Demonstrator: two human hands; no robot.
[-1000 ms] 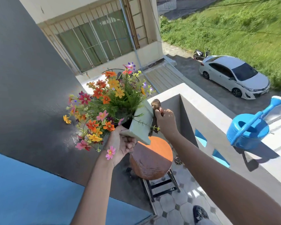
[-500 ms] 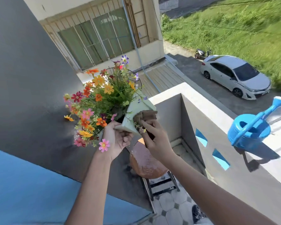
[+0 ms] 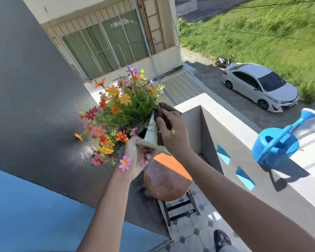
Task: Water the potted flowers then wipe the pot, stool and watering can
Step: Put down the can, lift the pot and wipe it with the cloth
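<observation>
The left hand (image 3: 136,157) grips the pot (image 3: 151,137) tilted above the stool (image 3: 166,180), exposing its side. The right hand (image 3: 173,131) presses a cloth (image 3: 164,110) there to wipe.

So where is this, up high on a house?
Probably an upstairs balcony: a low parapet wall runs along the edge, a white car sits far below, and tiled floor lies underfoot.

The round orange stool (image 3: 168,180) stands bare on the tiled floor (image 3: 193,231) below the fingers (image 3: 149,157); the blue watering can (image 3: 276,146) sits on the ledge (image 3: 233,124), well right of them
</observation>
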